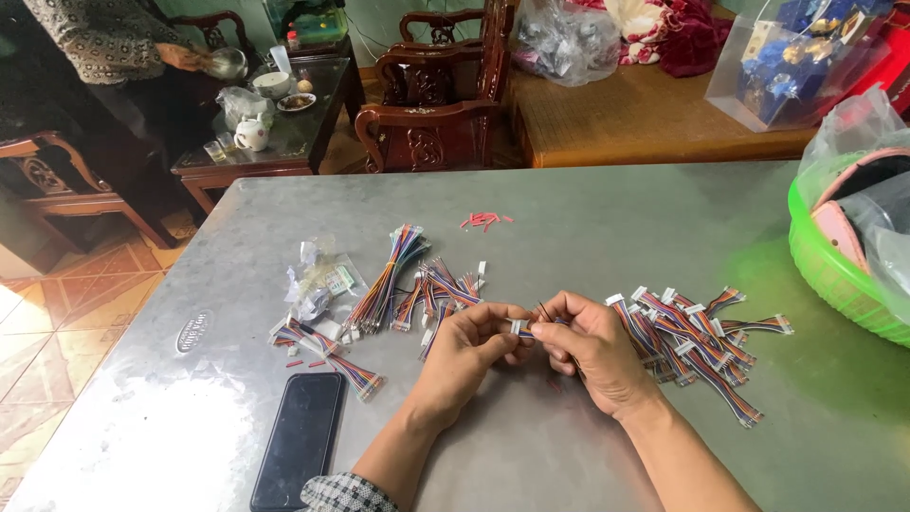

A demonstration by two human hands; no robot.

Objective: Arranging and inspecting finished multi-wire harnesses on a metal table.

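Head view, looking down at a grey metal counter point(569, 228) from the person's own seat.

At the centre of the picture, both hands meet. The left hand point(469, 343) comes in from 6 o'clock, fingers curled, thumb and forefinger pinched on a small white connector point(520, 327) with short coloured wires. The right hand point(592, 349) comes in from 5 o'clock, its fingers closed on the same connector from the other side, touching the left hand's fingertips. A thin dark wire end sticks up between the two hands.

Just beside the right hand, toward 3 o'clock, lies a spread pile of rainbow-coloured wire harnesses with white plugs point(697, 346). Near the left hand, toward 11 o'clock, lies a second heap of coloured wire bundles point(417, 284), some long, some short. Further out at 9 o'clock are crumpled clear plastic bags point(318, 284) and a few more wire pieces point(327, 356). Toward 12 o'clock, well apart from the hands, sits a scatter of small red sleeves point(485, 221).

At 7 o'clock a black phone point(301, 441) lies face up, screen dark. At the 3 o'clock edge a green plastic basket point(829, 275) holds bagged things.

Beyond the counter, toward 12 o'clock, stands a carved dark wooden chair point(436, 104); at 10 o'clock a low table carries a white teapot point(252, 134) and cups, with another person seated beside it.
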